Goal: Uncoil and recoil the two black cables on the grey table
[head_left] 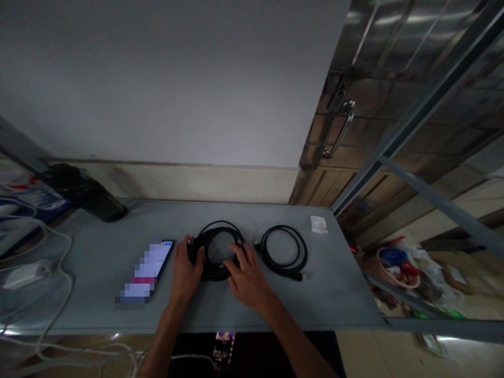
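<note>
A black cable coil (220, 229) lies on the grey table between my hands. My left hand (186, 268) is closed round its left side, where a dark connector shows near the fingertips. On the right side of the same coil rests my right hand (246, 273), thumb and fingers curled over the loops. Just right of that hand a second, smaller black cable coil (303, 252) lies flat, with its connector ends showing. A phone (151, 270) with a lit, blurred screen lies left of my left hand.
A black bottle (88, 194) lies tilted at the back left. White cables and a white adapter (27, 274) are at the left. A small white paper (318, 224) sits at the back right. Metal frame bars (413, 110) border the table's right; a filled basket (397, 268) stands beyond.
</note>
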